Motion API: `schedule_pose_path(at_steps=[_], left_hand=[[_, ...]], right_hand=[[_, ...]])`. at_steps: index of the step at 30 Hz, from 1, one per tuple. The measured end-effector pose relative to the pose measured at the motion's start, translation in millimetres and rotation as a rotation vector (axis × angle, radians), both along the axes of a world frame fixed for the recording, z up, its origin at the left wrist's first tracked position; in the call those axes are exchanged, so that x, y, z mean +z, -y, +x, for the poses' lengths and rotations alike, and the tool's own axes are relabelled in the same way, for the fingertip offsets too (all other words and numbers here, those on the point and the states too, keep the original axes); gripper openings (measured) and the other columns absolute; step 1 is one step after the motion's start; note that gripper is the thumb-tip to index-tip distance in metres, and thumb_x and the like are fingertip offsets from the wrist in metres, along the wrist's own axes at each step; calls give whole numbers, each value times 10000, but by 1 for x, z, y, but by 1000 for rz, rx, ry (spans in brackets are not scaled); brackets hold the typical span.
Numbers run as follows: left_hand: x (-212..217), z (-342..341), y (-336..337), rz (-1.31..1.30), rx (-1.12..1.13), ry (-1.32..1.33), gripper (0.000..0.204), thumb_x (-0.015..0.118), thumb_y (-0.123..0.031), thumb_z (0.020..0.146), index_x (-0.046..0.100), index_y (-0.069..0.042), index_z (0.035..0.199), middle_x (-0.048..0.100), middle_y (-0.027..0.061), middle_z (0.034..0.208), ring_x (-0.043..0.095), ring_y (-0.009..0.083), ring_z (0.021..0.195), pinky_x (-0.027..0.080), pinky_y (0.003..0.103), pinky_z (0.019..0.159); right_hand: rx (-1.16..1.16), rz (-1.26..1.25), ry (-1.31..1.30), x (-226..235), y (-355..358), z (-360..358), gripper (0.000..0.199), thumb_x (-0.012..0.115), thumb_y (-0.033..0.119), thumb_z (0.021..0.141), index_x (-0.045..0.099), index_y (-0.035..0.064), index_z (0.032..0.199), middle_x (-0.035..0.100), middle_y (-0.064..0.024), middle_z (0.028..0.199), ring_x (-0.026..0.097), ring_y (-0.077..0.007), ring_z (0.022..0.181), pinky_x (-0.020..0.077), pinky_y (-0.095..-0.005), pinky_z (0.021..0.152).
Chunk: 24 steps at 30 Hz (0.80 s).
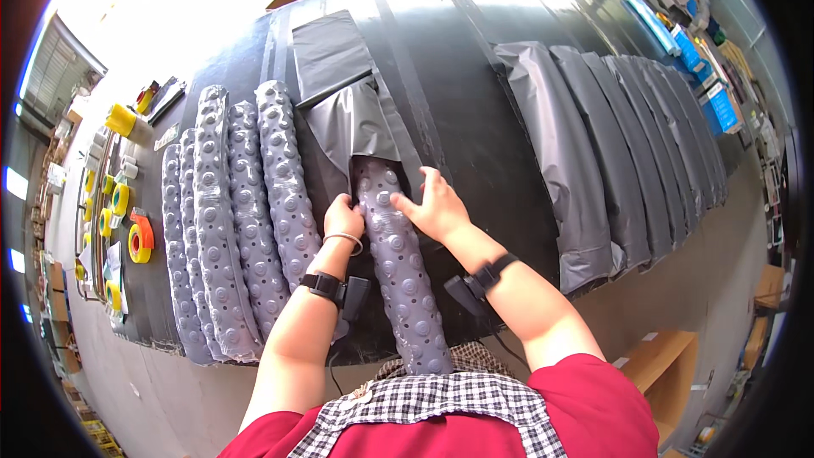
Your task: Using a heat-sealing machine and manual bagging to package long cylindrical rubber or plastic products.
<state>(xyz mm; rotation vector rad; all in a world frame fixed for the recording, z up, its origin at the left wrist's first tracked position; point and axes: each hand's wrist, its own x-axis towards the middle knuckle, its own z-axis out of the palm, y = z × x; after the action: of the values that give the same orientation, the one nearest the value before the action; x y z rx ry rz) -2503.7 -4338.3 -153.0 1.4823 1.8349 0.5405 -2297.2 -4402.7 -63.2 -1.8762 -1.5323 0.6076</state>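
A grey rolled bath mat [398, 263] with round suction-cup bumps lies lengthwise in front of me, its near end close to my apron. Its far end sits inside the mouth of a grey plastic bag [360, 123]. At the left edge of the bag's mouth, my left hand [343, 220] is closed, pinching the bag beside the roll. My right hand [437, 203] is open on the other side, thumb against the roll and fingers spread by the bag's right edge. Flat grey bags [332, 51] lie beyond, under the one at the roll.
Several bare rolled mats [222, 229] lie to the left. Several filled grey bags [585, 153] line the right of the black table [458, 102]. Tape rolls [140, 242] stand along the left edge. Blue boxes [721, 106] are at the far right, and people sit beyond.
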Motion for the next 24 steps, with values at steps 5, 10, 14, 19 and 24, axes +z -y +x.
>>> schedule_pose_path(at_steps=[5,10,14,19,24], left_hand=[[33,0,16,284,-149,-165,168,667,-119,832,594,12,907,644,201,792,649,367,732,520,449,665],[75,-12,128,300,-395,-106,145,666,-133,819,616,-9,875,633,218,770,635,412,761,503,472,685],[63,-22,226,-259,-485,-8,281,657,-260,840,621,-10,963,653,262,897,631,457,872,503,513,767],[49,-24,220,-383,-425,91,443,681,-215,754,617,38,1113,699,215,1057,672,343,1014,510,397,902],[31,-14,212,-455,-450,349,359,639,-38,777,622,-5,1134,700,168,989,686,302,928,550,383,785]], right_hand=[[171,80,27,-24,-15,-1,251,498,266,972,554,36,889,639,-242,873,609,-452,863,466,-548,729],[385,46,-58,-18,116,35,184,563,190,938,523,37,843,569,-208,792,574,-434,777,459,-501,673],[330,-403,-183,-27,225,62,308,505,354,979,551,72,865,645,-194,801,630,-416,785,488,-511,685],[400,-615,36,-12,239,91,401,492,394,958,663,37,1027,690,-208,919,653,-414,881,508,-499,788],[699,-614,-517,-12,257,78,331,561,254,927,653,12,1133,658,-156,1164,615,-263,1096,487,-382,914]])
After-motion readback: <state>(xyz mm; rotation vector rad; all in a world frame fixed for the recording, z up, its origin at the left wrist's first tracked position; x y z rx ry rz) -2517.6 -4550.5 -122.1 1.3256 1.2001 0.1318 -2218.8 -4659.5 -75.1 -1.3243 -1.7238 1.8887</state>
